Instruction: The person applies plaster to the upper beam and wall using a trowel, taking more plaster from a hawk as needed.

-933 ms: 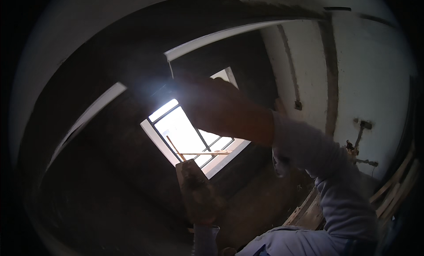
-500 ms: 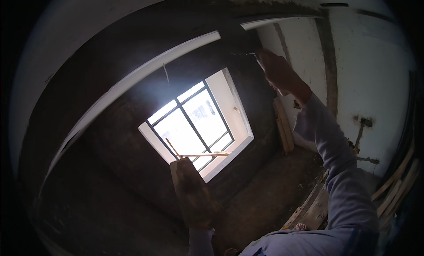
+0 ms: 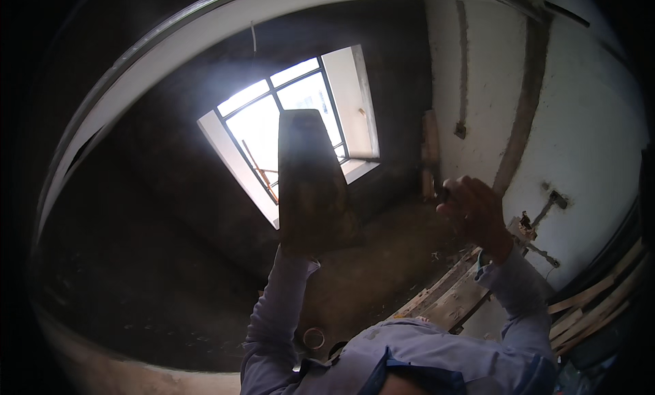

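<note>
My left hand is raised in front of me, holding a flat, tapered board that stands up before the bright window. The board is dark against the light, and its shadow and surface hide most of the fingers. To the right, my right hand is lifted at about chest height, with fingers curled inward. Something may be in its grip, but it is too dark and blurred to make out. The two hands are well apart, and the right one touches neither the board nor the wall.
A framed window lies ahead in a dark wall. At the right a pale wall carries rough filled channels. Planks lie low on the right, with more timber strips behind. A small ring is on the floor.
My right hand has come down from the pale strip overhead and back toward me. The board in my left hand has risen and covers more of the window. The view has tilted upward.
</note>
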A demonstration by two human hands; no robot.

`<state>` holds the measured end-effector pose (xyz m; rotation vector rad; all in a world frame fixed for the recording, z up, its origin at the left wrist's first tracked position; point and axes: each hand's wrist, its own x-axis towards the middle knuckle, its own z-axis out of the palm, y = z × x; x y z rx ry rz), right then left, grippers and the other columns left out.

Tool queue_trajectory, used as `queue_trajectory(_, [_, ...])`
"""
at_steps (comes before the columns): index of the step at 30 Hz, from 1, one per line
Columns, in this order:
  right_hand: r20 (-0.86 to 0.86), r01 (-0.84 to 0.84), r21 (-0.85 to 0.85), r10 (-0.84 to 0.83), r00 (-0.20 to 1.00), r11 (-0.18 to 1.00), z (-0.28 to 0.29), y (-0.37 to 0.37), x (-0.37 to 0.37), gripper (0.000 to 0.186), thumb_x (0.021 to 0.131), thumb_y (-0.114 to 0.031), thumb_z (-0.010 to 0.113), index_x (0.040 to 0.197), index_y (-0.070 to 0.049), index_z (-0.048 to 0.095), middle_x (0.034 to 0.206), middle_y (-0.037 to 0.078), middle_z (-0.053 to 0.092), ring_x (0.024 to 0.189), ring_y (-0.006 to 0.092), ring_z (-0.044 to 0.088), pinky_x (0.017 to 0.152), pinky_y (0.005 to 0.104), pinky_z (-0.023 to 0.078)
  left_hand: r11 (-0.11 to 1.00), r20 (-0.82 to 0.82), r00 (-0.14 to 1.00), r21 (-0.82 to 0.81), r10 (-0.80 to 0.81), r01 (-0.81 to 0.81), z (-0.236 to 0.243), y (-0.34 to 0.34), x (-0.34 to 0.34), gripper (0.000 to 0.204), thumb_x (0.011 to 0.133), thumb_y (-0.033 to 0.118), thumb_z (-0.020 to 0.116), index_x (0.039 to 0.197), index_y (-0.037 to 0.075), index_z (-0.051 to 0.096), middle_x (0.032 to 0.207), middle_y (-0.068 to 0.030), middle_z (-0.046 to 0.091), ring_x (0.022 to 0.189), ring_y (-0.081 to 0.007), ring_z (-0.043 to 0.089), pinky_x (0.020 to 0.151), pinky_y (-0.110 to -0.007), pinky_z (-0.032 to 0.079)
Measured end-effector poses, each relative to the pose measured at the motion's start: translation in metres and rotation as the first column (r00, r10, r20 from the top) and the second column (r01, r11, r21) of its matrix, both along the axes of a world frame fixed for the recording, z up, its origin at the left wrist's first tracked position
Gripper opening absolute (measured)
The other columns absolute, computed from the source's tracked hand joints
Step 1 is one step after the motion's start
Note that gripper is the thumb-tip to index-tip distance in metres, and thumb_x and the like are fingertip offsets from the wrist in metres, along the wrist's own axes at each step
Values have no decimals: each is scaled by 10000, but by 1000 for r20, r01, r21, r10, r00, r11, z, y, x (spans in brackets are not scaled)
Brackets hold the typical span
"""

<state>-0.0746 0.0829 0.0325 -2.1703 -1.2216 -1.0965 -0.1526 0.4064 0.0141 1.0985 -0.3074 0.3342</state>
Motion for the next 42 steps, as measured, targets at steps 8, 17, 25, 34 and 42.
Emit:
queue_trajectory(8, [171,-17,37,10,985,999,8,-10,42,377,873,-378,637,1061,-54,594,830,67,508,717,224,539,610,344,467,985,-26,985,23,-170,171,22,-32,66,402,1001,292,469,1330,61,468,1193,-76,558,1037,-213,565,891,-362,505])
queue_trajectory(17, [361,60,200,-130,923,978,43,-36,89,357,822,-297,711,1081,-76,603,823,66,512,677,215,528,593,349,455,971,29,971,44,-238,237,27,-76,101,396,1001,290,465,1332,72,470,1216,-77,559,1065,-220,565,914,-374,499])
queue_trajectory(25, [379,57,256,-155,913,965,123,-56,111,365,815,-260,733,1109,-87,604,797,45,530,676,204,551,572,335,477,980,159,974,142,-160,138,61,-104,133,392,1001,289,461,1333,81,472,1237,-79,559,1090,-227,564,934,-385,494])
queue_trajectory(34, [187,-146,346,84,979,927,203,-59,176,262,913,-281,623,1054,-63,651,798,123,653,686,294,643,604,394,501,917,351,935,353,54,-185,102,-125,195,387,1001,287,458,1335,92,474,1261,-80,560,1118,-234,564,957,-397,489])
queue_trajectory(42, [-356,-97,401,252,900,911,218,-63,217,396,1006,-387,427,878,-57,605,575,30,498,442,106,511,401,292,416,701,514,828,505,225,-504,108,-128,229,383,1001,286,454,1336,101,476,1282,-82,560,1143,-241,564,977,-408,484])
